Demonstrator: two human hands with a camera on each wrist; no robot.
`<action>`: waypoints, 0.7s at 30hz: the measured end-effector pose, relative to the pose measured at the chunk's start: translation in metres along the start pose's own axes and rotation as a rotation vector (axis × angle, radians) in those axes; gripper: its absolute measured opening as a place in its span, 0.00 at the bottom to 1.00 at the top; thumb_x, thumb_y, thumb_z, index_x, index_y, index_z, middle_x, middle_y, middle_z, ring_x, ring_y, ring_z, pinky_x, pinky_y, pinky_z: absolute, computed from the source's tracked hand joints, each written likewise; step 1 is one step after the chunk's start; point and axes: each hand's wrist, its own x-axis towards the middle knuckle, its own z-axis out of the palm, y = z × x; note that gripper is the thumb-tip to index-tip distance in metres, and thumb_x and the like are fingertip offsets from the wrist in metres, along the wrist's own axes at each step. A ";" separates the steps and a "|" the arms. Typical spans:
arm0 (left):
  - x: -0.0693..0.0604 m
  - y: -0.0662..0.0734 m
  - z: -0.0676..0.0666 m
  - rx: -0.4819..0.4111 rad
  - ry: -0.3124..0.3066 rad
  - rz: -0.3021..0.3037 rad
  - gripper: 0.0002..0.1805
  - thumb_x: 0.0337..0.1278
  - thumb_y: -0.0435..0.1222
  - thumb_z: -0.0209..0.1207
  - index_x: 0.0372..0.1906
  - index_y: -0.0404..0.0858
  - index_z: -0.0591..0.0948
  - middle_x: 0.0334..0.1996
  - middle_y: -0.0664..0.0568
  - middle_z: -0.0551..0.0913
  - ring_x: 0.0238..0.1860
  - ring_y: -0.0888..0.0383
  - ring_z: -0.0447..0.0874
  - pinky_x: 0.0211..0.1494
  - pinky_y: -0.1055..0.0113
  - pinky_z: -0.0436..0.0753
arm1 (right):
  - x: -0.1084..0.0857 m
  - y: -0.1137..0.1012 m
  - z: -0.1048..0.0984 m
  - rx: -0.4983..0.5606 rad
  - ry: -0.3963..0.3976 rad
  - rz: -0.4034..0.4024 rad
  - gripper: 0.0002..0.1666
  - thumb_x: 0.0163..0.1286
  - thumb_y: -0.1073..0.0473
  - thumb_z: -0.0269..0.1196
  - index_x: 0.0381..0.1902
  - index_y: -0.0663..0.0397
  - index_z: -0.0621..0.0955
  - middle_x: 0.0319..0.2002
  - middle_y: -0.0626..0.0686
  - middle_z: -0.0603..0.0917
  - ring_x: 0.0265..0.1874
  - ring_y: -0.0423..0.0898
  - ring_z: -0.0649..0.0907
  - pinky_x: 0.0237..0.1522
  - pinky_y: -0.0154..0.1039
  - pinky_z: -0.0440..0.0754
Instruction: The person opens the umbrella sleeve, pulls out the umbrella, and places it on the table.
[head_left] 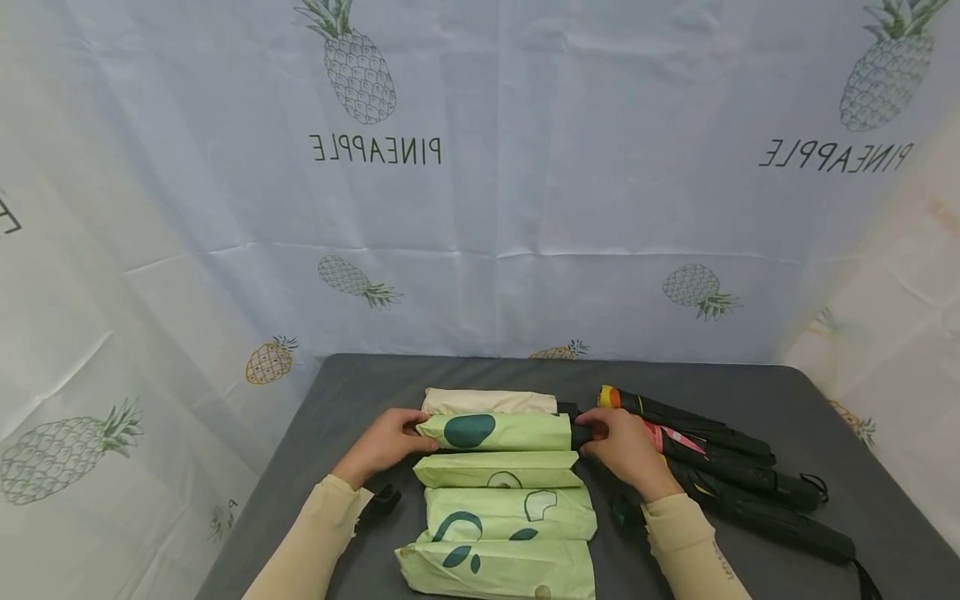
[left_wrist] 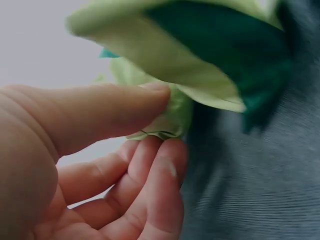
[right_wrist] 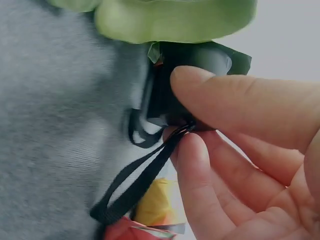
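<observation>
Nearest the camera, the lowest pale-green fabric fold [head_left: 517, 571] lies on the near side of both hands, between the two forearms in their cream sleeves [head_left: 311, 533]. The thing being handled, a folded pale-green umbrella [head_left: 525, 432] with a dark green print, lies crosswise between the hands. The left hand [head_left: 382, 446] has its thumb and fingers drawn almost together at the umbrella's left end, and the left wrist view shows them pinching the light green cloth. The right hand [head_left: 624, 450] has its thumb bent over the black handle [right_wrist: 167, 95] and its fingers curled under it, gripping the umbrella's other end; a black strap loop [right_wrist: 145, 182] hangs from that handle beside the fingertips.

Just on the near side of the held umbrella, between the hands, comes a narrow green fold [head_left: 465, 469], then a wider green fold [head_left: 502, 527] with printed outlines and a leaf; whether these folds are joined cannot be told. Just beyond the hands, close behind the held umbrella, lies a cream bundle [head_left: 491, 402] with a dark end.

To the right of the right hand, three mostly black folded umbrellas [head_left: 780, 521] lie slanting, with yellow and red parts toward the hand. Under everything is a dark grey table [head_left: 375, 379]; beyond the hands hangs a pale curtain [head_left: 525, 208] printed with pineapples and reversed lettering.
</observation>
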 end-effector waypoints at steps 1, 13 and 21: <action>-0.001 0.003 -0.002 -0.015 0.005 -0.006 0.36 0.65 0.43 0.75 0.73 0.30 0.79 0.53 0.45 0.89 0.43 0.58 0.86 0.50 0.58 0.88 | -0.001 -0.001 -0.003 0.014 0.000 -0.001 0.22 0.61 0.68 0.79 0.54 0.53 0.91 0.44 0.55 0.91 0.42 0.50 0.88 0.46 0.51 0.90; -0.019 0.032 -0.027 -0.259 0.002 0.020 0.32 0.69 0.49 0.73 0.71 0.42 0.77 0.59 0.47 0.87 0.60 0.54 0.88 0.73 0.39 0.79 | -0.014 -0.019 -0.042 0.205 -0.006 0.000 0.27 0.71 0.59 0.75 0.67 0.47 0.86 0.67 0.60 0.84 0.62 0.59 0.86 0.58 0.54 0.90; -0.021 0.039 -0.028 -0.382 -0.017 0.064 0.35 0.71 0.44 0.72 0.76 0.41 0.73 0.67 0.46 0.83 0.64 0.56 0.88 0.75 0.41 0.80 | -0.015 -0.020 -0.050 0.222 -0.033 -0.016 0.27 0.74 0.57 0.73 0.69 0.46 0.85 0.77 0.63 0.76 0.67 0.62 0.83 0.63 0.57 0.88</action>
